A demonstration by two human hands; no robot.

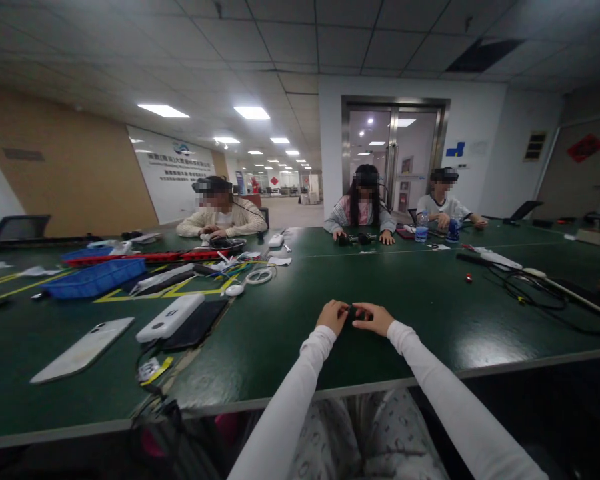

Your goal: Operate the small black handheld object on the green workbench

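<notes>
My left hand (333, 316) is closed, its fingertips pinching a small black object (351, 312) whose kind I cannot make out. From the other side, my right hand (373, 319) curves its thumb and forefinger around the same object. Both hands are just above the green tabletop (290, 340), near its front edge, with the fingertips almost meeting. Much of the object is hidden by my fingers.
To the left lie a white phone (84, 349), a white power bank (171, 317), a blue tray (97, 277) and a coiled white cable (259, 275). Black cables (525, 290) spread on the right. Across the table sit several people, with bottles (421, 227) near one.
</notes>
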